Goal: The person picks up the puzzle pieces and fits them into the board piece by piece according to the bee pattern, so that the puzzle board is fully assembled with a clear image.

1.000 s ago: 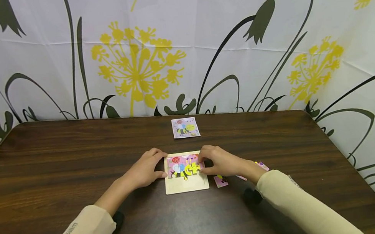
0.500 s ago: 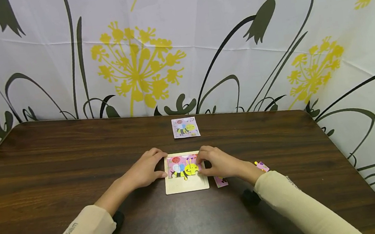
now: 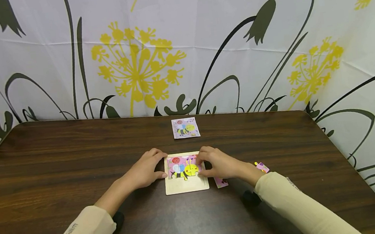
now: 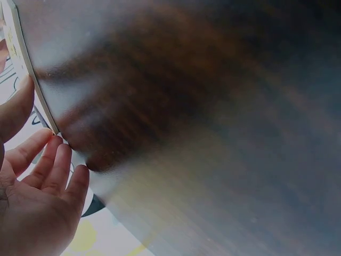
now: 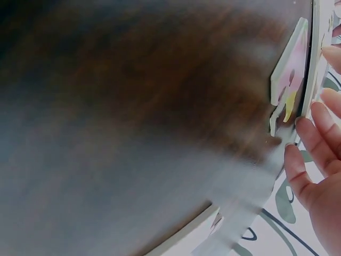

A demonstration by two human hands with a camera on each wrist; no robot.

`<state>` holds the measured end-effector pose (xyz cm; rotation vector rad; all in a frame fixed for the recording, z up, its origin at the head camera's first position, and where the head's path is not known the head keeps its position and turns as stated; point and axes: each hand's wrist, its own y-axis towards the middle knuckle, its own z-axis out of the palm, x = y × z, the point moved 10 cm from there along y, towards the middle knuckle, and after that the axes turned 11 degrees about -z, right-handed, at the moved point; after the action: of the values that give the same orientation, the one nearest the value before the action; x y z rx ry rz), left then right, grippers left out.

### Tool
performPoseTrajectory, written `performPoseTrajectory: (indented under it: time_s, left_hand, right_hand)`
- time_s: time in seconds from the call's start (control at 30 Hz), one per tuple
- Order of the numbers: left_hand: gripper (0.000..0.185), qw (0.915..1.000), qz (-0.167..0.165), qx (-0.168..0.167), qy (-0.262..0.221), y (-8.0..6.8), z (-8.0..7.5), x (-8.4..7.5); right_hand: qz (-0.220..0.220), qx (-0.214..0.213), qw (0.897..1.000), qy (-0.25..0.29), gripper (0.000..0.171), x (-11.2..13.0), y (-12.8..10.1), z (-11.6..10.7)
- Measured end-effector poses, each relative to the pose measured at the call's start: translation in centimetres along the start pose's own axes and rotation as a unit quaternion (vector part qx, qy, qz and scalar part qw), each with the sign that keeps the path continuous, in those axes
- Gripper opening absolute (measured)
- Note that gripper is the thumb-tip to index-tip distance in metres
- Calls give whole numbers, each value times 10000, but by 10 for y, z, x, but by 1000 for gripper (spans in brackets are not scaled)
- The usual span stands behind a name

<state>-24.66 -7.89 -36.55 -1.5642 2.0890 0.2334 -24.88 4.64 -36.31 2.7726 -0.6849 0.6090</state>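
A pale wooden puzzle board [image 3: 186, 187] lies on the table, its upper part filled with pieces that form a bee picture. The thumb and fingertips of my left hand [image 3: 146, 170] touch the board's left edge and top left corner; in the left wrist view the fingers of the left hand [image 4: 45, 184] look relaxed. At the board's right side, my right hand [image 3: 219, 162] pinches a yellow-and-pink puzzle piece [image 3: 195, 168] between thumb and fingers. That piece sits against the bee's head, partly hidden by the fingers. Wood shows bare along the board's lower part.
One loose pink piece [image 3: 221, 183] lies just right of the board, partly under the right hand. Another loose piece [image 3: 262, 167] is beyond the right wrist. A bee picture card [image 3: 185, 128] lies behind the board. Patterned cloth [image 3: 216, 32] hangs past the table's far edge.
My right hand has shifted slightly left with the puzzle piece, closing the gap beside the bee's head, and then stays there. The left hand and board have not moved.
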Motion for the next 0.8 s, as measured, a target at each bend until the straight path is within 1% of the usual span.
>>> performPoseTrajectory:
  time_s: [0.17,0.47,0.57,0.73,0.8]
  left_hand:
    - [50,10000,12,-1,-21,-1,0,0]
    - [51,10000,-38,44,-37,0,0,0]
    - [51,10000,-63,60,-36,0,1,0]
    - [51,10000,-38,49,-35,1,1,1]
    - [51,10000,-31,43,-24,1,1,1]
  right_hand:
    - [1,65,10000,59,29,0,-1,0]
    - [-90,87,9999,44,26,1,-2,1]
    - [-217,22,9998,3,24,2,-2,1]
    - [-578,-149,9982,-50,22,8,-2,-2]
    - [-621,-152,9979,-46,22,8,-2,-3]
